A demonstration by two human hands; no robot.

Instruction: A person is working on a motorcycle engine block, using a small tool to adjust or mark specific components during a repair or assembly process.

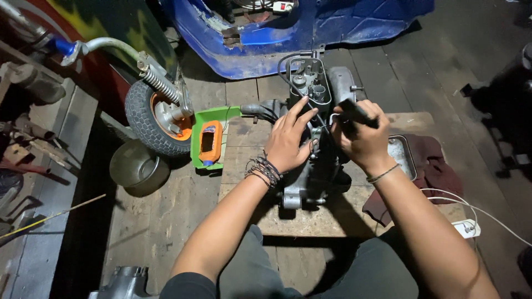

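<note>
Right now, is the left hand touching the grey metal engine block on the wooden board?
Touching. The head view shows the left hand lying flat on the grey metal engine block, fingers spread over its casing, no gap visible.

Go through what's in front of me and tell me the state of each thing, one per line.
Engine: upright on the wooden board, top cover off.
Left hand: open, flat against the engine.
Right hand: closed around a dark tool.
Green tray: on the floor, orange bottle lying in it.
Metal bowl: upright, looks empty.
Wheel: mounted, tilted.
</note>
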